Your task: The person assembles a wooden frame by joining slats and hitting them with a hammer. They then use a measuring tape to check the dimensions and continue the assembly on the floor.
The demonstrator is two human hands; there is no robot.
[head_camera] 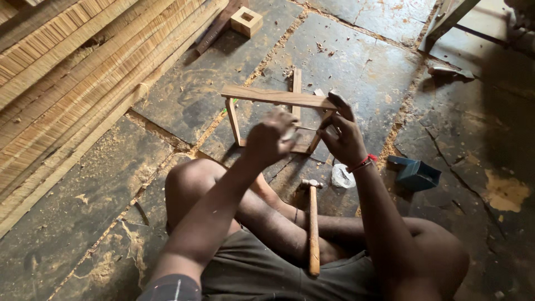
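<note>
Head view: my left hand is closed, contents unclear; my right hand pinches the wooden frame. Hammer lies across my leg.

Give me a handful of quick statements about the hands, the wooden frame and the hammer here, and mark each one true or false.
1. The right hand touches the wooden frame at its right corner. True.
2. The hammer is gripped in the left hand. False: it lies between the person's legs, head toward the frame, with no hand on it.
3. A red band is on the right wrist. True.
4. The frame lies flat on the stone floor. False: it stands up on edge, its top rail raised.
5. A small dark blue box sits on the floor to the person's right. True.
6. The stacked wooden slats are on the person's right. False: they are on the left.
</note>
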